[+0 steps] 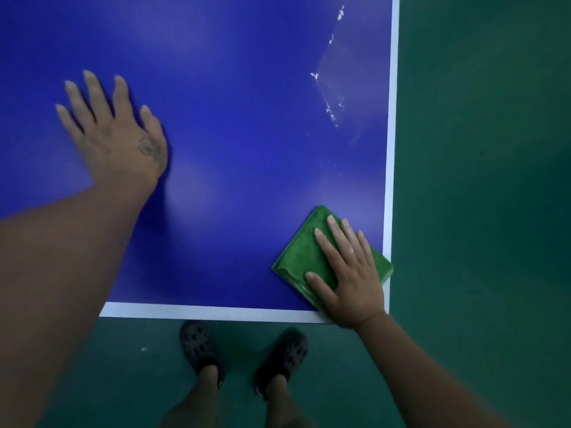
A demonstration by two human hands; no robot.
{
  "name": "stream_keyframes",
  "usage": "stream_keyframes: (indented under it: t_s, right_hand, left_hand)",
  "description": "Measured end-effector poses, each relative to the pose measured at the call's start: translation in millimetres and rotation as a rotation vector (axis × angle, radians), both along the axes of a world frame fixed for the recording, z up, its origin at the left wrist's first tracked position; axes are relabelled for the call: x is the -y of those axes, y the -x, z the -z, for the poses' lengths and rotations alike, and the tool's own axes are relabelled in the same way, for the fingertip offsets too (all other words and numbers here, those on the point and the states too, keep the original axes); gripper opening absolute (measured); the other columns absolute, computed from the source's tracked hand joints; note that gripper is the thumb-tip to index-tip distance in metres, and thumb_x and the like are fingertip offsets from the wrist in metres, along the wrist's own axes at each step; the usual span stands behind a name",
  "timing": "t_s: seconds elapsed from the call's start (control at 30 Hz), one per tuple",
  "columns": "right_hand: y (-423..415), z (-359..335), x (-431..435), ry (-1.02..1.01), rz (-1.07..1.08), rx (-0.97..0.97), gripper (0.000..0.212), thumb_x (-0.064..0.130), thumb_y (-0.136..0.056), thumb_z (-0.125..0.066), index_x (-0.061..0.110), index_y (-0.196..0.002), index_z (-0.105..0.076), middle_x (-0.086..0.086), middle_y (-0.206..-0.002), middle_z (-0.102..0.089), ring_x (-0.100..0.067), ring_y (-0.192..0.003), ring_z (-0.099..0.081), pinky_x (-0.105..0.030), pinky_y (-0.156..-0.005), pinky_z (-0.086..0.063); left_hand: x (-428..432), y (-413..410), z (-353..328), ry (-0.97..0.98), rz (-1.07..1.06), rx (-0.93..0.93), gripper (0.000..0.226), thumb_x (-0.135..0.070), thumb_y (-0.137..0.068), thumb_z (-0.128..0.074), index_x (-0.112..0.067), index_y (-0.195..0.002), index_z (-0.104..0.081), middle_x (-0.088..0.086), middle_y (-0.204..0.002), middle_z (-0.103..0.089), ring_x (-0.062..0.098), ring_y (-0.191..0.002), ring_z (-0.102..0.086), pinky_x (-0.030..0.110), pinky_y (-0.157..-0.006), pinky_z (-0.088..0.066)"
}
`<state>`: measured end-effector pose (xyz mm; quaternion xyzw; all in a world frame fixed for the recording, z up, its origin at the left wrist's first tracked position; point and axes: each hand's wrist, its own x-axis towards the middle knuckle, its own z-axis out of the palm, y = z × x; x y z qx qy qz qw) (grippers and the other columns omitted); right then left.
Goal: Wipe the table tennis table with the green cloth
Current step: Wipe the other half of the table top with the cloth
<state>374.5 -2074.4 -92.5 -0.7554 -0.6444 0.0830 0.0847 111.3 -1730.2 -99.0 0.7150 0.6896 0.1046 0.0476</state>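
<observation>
Right hand [346, 273] lay flat, fingers straight and slightly spread, pressing the folded green cloth [296, 257] onto the near right corner of the blue table [247, 118], one cloth corner poking past the white edge line. Soft and light, the cloth would likely bunch unless pinned under the whole palm. Farther in, the left hand [117, 140] rested spread on bare surface, holding nothing. Beyond, white smears [330, 109] showed near the right edge

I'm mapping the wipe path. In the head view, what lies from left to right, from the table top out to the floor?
left hand → green cloth with the right hand flat on it → white side line → green floor
</observation>
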Motion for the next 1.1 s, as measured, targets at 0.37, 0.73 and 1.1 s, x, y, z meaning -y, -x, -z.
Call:
stream_keyframes:
  t_s: [0.37, 0.73, 1.1]
  right_hand:
    - [-88.9, 0.1, -89.0, -0.010, -0.141, 0.044, 0.073, 0.065, -0.109, -0.041, 0.030, -0.172, -0.029, 0.007, -0.182, -0.014, -0.018, -0.169, -0.007, -0.053, -0.136, -0.013]
    - [-85.0, 1.7, -51.2, -0.028, -0.158, -0.004, 0.076, 0.064, -0.110, -0.042, 0.022, -0.172, -0.029, -0.001, -0.183, -0.013, -0.027, -0.169, -0.009, -0.059, -0.134, -0.017]
    - [-122.1, 10.7, -166.1, -0.106, -0.248, -0.037, 0.074, 0.064, -0.107, -0.051, 0.023, -0.169, -0.039, 0.001, -0.181, -0.021, -0.023, -0.169, -0.013, -0.057, -0.134, -0.018]
  left_hand:
    - [97.3, -52.2, -6.3, 0.059, -0.082, -0.031, 0.069, -0.049, -0.114, -0.022, -0.017, -0.174, -0.015, 0.013, -0.182, -0.007, 0.039, -0.167, -0.002, 0.059, -0.135, -0.001]
    - [162.4, -127.2, -3.2, 0.015, -0.246, -0.019, 0.065, -0.047, -0.114, -0.031, -0.018, -0.172, -0.025, 0.011, -0.181, -0.017, 0.036, -0.167, -0.010, 0.056, -0.135, -0.005]
    - [161.0, -129.7, -7.9, 0.037, -0.282, -0.024, 0.068, -0.049, -0.110, -0.033, -0.019, -0.171, -0.030, 0.009, -0.180, -0.018, 0.033, -0.167, -0.011, 0.055, -0.136, -0.004]
